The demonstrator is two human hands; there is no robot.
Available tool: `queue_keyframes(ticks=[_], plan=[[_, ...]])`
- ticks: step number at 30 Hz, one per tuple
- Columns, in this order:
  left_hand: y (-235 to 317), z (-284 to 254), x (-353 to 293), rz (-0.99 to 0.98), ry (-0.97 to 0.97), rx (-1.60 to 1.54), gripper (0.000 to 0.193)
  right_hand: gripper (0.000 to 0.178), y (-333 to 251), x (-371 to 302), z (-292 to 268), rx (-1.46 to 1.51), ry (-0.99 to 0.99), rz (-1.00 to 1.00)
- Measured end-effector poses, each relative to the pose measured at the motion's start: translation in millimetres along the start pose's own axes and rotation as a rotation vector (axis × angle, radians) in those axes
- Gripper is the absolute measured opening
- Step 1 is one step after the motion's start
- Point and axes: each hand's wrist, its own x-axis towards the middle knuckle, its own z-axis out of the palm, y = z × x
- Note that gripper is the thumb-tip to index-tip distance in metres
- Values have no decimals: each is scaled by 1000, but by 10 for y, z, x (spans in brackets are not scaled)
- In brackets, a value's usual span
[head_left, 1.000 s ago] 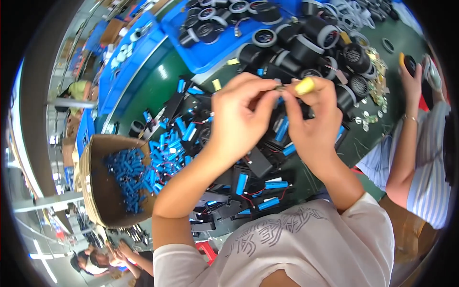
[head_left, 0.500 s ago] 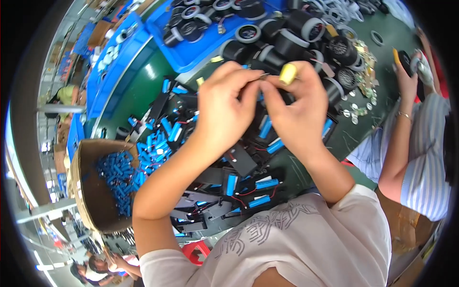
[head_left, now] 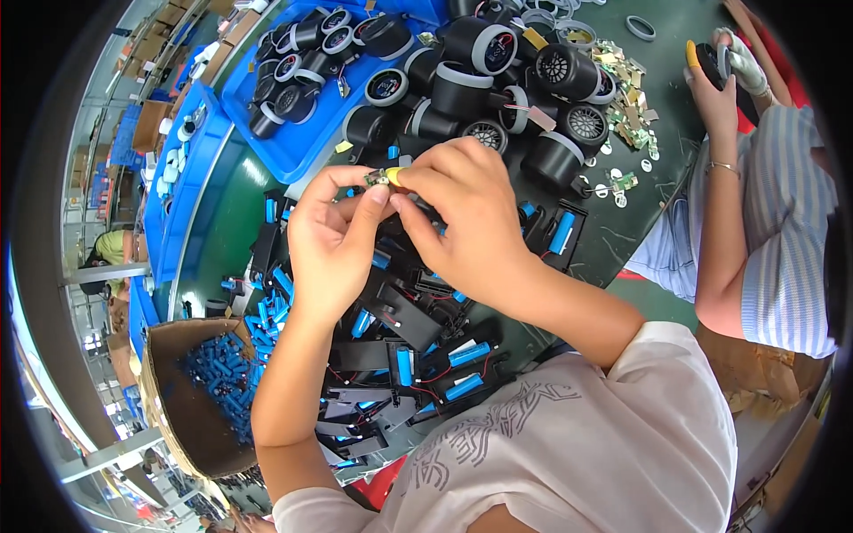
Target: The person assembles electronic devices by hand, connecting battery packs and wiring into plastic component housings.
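A small green circuit board is pinched between the thumb and index finger of my left hand. My right hand meets it from the other side, fingers closed at the board's edge. A yellow finger cot covers its index fingertip, and its thumb tip lies close to my left thumb. Just what the right fingers grip is partly hidden. Beneath both hands lies a pile of black plastic housings with blue cylindrical battery cells and thin red wires.
A cardboard box of blue cells stands at the left. Behind are a blue tray and black round speaker-like units. Loose circuit boards lie at the right. A co-worker's hand holds a round black part there.
My hands have shifted left and slightly down in the picture, and the whole view has shifted too. The circuit board now shows between my fingers. The right index finger has swung over to it.
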Motion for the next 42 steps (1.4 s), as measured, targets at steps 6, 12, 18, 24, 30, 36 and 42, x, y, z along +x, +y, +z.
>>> queue_keyframes(ticks=[6, 12, 18, 24, 30, 36, 42], plan=[[-26, 17, 20, 41, 22, 31, 9, 16, -30, 14, 62, 121, 31, 58], [92, -178, 14, -32, -1, 224, 10, 30, 8, 147, 1, 100, -122, -26], [246, -424, -90, -84, -403, 205, 30, 57, 266, 141, -147, 198, 64, 49], [322, -488, -88, -119, -568, 354, 28, 57, 382, 57, -181, 314, 115, 92], [289, -536, -111, -13, -417, 158, 28, 55, 439, 66, -245, 400, 165, 114], [439, -741, -28, 15, -275, 173, 29, 48, 501, 51, -285, 410, 270, 79], [511, -1158, -26, -17, -116, 264, 29, 46, 622, -86, -380, 225, 330, 13]])
